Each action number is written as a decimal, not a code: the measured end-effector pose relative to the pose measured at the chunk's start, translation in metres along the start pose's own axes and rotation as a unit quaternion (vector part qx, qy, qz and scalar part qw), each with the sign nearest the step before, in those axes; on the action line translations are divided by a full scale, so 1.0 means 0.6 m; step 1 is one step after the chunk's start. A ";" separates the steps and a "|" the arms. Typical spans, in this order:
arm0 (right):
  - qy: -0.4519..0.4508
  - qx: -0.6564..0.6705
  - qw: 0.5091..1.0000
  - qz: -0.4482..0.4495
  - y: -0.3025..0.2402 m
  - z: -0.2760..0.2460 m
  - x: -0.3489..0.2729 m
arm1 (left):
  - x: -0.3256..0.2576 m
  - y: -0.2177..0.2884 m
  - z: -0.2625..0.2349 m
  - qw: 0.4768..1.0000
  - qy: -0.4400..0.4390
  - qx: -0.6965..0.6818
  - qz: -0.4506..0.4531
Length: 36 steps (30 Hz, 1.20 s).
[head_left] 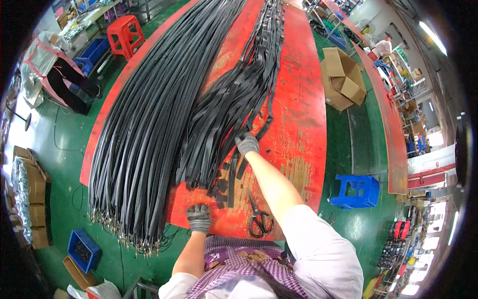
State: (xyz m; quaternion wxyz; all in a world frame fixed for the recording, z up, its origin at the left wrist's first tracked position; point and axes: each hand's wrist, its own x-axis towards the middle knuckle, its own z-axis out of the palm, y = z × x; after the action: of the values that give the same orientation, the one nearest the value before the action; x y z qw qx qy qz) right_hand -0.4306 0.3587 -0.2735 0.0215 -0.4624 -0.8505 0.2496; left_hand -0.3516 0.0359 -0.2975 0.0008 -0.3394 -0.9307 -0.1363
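On a long red table (pixel 298 114) lie a big bundle of long black cables (pixel 144 124) on the left and a pile of flat black strips (pixel 234 94) in the middle. My right hand (pixel 247 144), in a grey glove, reaches forward and grips a black strip at the near end of that pile. My left hand (pixel 199 218), also gloved, rests on the table's near edge, fingers curled, beside short cut strip pieces (pixel 221 189). Black-handled scissors (pixel 259 219) lie on the table near my right elbow.
A blue stool (pixel 356 192) stands on the green floor at right, open cardboard boxes (pixel 342 77) beyond it. A red stool (pixel 125 34) and another person (pixel 55 70) are at far left. A blue crate (pixel 82 249) and stacked boxes (pixel 32 199) sit at lower left.
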 end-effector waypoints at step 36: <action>-0.003 0.710 0.703 0.041 0.015 -0.163 0.506 | 0.014 -0.001 0.009 1.000 0.003 -0.005 -0.003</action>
State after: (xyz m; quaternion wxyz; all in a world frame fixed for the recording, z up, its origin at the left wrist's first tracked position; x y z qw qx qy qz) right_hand -0.5708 0.6443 -0.2512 0.3308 -0.3438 -0.4017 0.7817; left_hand -0.3580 0.0425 -0.3022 0.0014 -0.3362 -0.9310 -0.1423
